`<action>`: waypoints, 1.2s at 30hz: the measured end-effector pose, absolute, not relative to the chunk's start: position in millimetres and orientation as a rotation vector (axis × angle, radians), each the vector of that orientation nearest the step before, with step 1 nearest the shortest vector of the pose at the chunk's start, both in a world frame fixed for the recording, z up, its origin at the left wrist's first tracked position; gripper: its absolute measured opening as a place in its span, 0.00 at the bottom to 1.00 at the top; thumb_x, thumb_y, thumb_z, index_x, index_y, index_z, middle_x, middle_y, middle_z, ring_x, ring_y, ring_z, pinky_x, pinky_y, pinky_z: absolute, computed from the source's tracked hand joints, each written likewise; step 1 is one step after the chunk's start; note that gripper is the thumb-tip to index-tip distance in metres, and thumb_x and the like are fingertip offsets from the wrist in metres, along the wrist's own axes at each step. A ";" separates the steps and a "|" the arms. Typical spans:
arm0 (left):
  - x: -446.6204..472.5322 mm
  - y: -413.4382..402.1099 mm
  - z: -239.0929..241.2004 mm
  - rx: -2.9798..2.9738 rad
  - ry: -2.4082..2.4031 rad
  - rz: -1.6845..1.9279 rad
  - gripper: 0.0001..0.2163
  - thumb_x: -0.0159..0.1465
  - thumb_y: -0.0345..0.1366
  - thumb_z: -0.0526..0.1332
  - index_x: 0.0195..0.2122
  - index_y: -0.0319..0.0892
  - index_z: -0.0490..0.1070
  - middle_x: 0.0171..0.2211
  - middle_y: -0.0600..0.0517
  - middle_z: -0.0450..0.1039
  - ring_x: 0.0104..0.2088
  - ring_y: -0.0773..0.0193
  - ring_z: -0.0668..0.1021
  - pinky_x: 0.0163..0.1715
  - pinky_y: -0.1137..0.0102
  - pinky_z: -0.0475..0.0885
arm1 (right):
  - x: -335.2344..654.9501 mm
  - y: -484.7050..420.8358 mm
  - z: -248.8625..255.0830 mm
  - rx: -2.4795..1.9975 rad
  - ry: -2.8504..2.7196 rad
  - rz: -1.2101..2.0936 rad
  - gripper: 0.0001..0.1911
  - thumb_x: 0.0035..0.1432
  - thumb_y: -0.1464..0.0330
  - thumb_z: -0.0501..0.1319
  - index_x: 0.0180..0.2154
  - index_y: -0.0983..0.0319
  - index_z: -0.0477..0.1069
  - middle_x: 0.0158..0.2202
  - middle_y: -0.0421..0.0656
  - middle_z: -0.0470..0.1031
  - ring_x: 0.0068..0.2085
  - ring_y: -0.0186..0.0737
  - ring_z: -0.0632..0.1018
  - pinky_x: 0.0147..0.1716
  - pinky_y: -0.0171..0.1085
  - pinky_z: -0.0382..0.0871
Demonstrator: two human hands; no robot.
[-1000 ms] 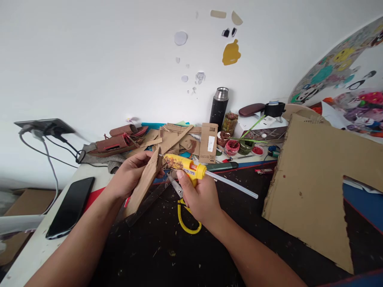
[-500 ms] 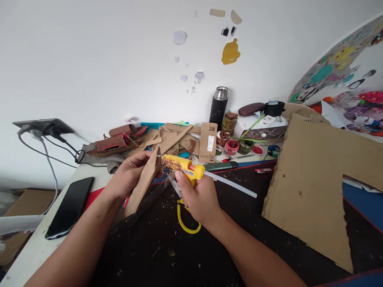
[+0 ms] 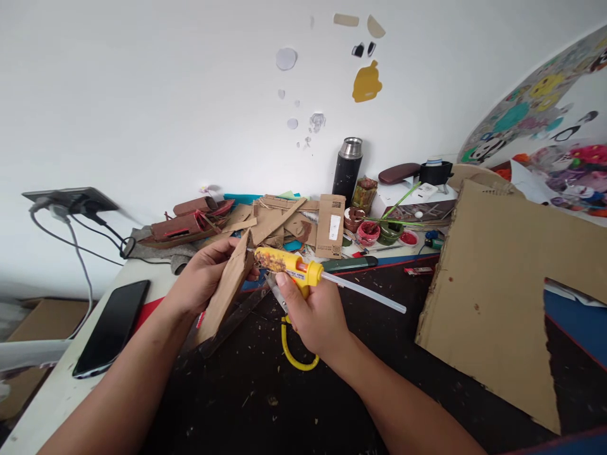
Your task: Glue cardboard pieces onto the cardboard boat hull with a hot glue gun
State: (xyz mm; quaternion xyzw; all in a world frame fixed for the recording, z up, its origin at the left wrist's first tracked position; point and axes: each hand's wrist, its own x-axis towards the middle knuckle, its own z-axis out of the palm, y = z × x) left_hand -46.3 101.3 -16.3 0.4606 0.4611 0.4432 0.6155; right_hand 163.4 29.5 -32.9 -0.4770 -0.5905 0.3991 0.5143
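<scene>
My left hand (image 3: 208,275) is closed around a narrow cardboard piece (image 3: 226,289), tilted with its pointed end up. My right hand (image 3: 315,316) grips a yellow glue gun (image 3: 284,262), its body stained brown. A clear glue stick (image 3: 365,292) juts from the back of the gun. The gun's nozzle is at the upper right edge of the cardboard; whether it touches, I cannot tell. Beneath the right hand lie scissors with yellow handles (image 3: 300,361), partly hidden. A dark ruler-like strip (image 3: 234,321) lies behind the cardboard piece.
A large cardboard sheet (image 3: 493,303) stands on the right. Cardboard scraps (image 3: 275,221), open paint jars (image 3: 367,232), a green cutter (image 3: 351,263) and a black flask (image 3: 348,169) line the back. A phone (image 3: 112,328) lies at left, near a socket strip (image 3: 71,199) with cables.
The glue gun and the cardboard piece have shifted very slightly left. Both hands keep the same hold.
</scene>
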 end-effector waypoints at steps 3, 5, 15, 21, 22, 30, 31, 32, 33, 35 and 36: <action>-46.8 101.6 -16.0 1.063 1.067 1.021 0.16 0.48 0.39 0.84 0.35 0.42 0.84 0.27 0.48 0.86 0.25 0.57 0.86 0.25 0.73 0.81 | 163.4 30.3 -33.6 -1.137 -1.432 0.942 0.20 0.73 0.55 0.59 0.29 0.57 0.68 0.23 0.38 0.69 0.27 0.39 0.73 0.27 0.36 0.65; -46.7 101.7 -15.4 1.063 1.077 1.025 0.16 0.47 0.38 0.83 0.34 0.42 0.84 0.27 0.48 0.86 0.25 0.58 0.86 0.24 0.73 0.80 | 163.4 30.3 -34.2 -1.132 -1.436 0.934 0.18 0.73 0.57 0.59 0.31 0.58 0.70 0.25 0.39 0.72 0.28 0.39 0.74 0.29 0.36 0.67; -46.5 101.6 -13.8 1.075 1.105 1.043 0.14 0.48 0.35 0.81 0.34 0.42 0.83 0.26 0.48 0.85 0.26 0.56 0.86 0.25 0.72 0.81 | 162.7 28.2 -32.8 -1.139 -1.443 0.994 0.19 0.73 0.56 0.59 0.30 0.58 0.68 0.25 0.40 0.72 0.29 0.40 0.74 0.29 0.37 0.66; -48.5 103.5 -16.0 1.075 1.092 1.046 0.14 0.48 0.36 0.82 0.35 0.43 0.84 0.27 0.49 0.86 0.26 0.57 0.87 0.24 0.73 0.81 | 162.8 28.2 -33.8 -1.137 -1.459 0.975 0.18 0.73 0.57 0.59 0.31 0.58 0.70 0.25 0.39 0.71 0.29 0.41 0.75 0.33 0.38 0.69; -48.6 103.5 -16.0 1.073 1.092 1.045 0.15 0.48 0.36 0.82 0.35 0.43 0.84 0.27 0.49 0.86 0.26 0.57 0.86 0.24 0.73 0.81 | 162.7 28.3 -34.3 -1.134 -1.460 0.971 0.17 0.72 0.57 0.59 0.32 0.58 0.71 0.26 0.40 0.73 0.30 0.41 0.76 0.34 0.38 0.70; -44.3 102.0 -11.7 1.049 1.116 1.077 0.15 0.45 0.34 0.82 0.33 0.43 0.84 0.27 0.50 0.86 0.24 0.57 0.86 0.23 0.72 0.80 | 162.1 27.6 -35.5 -1.140 -1.487 0.939 0.18 0.73 0.57 0.59 0.31 0.58 0.70 0.26 0.40 0.73 0.30 0.41 0.76 0.32 0.38 0.69; -44.2 102.0 -11.5 1.053 1.120 1.074 0.15 0.45 0.34 0.82 0.34 0.43 0.84 0.27 0.50 0.86 0.24 0.57 0.86 0.23 0.72 0.81 | 162.1 27.6 -35.3 -1.140 -1.492 0.931 0.18 0.73 0.57 0.59 0.31 0.58 0.70 0.26 0.39 0.73 0.30 0.41 0.76 0.32 0.38 0.70; -44.4 102.1 -11.5 1.061 1.123 1.071 0.15 0.46 0.34 0.81 0.34 0.42 0.84 0.27 0.50 0.86 0.25 0.57 0.86 0.24 0.72 0.81 | 162.1 27.5 -35.1 -1.142 -1.495 0.928 0.18 0.73 0.57 0.59 0.31 0.58 0.71 0.26 0.40 0.73 0.30 0.41 0.76 0.32 0.38 0.70; -44.8 102.3 -11.8 1.070 1.122 1.067 0.14 0.46 0.34 0.81 0.34 0.42 0.84 0.27 0.50 0.86 0.25 0.57 0.86 0.24 0.72 0.81 | 162.2 27.5 -34.9 -1.143 -1.495 0.929 0.17 0.73 0.57 0.59 0.32 0.58 0.72 0.27 0.40 0.74 0.30 0.41 0.77 0.33 0.39 0.71; -45.8 102.6 -12.8 1.086 1.114 1.062 0.14 0.47 0.34 0.81 0.34 0.42 0.84 0.27 0.49 0.86 0.25 0.57 0.86 0.24 0.72 0.81 | 162.2 27.8 -34.8 -1.135 -1.487 0.933 0.16 0.73 0.57 0.59 0.34 0.59 0.74 0.29 0.41 0.76 0.32 0.42 0.78 0.36 0.39 0.73; -46.4 102.7 -13.4 1.092 1.108 1.061 0.14 0.48 0.35 0.81 0.34 0.42 0.84 0.27 0.49 0.86 0.25 0.57 0.86 0.24 0.72 0.81 | 162.2 28.0 -34.9 -1.131 -1.484 0.936 0.16 0.73 0.57 0.59 0.35 0.59 0.75 0.30 0.42 0.78 0.33 0.43 0.79 0.37 0.39 0.74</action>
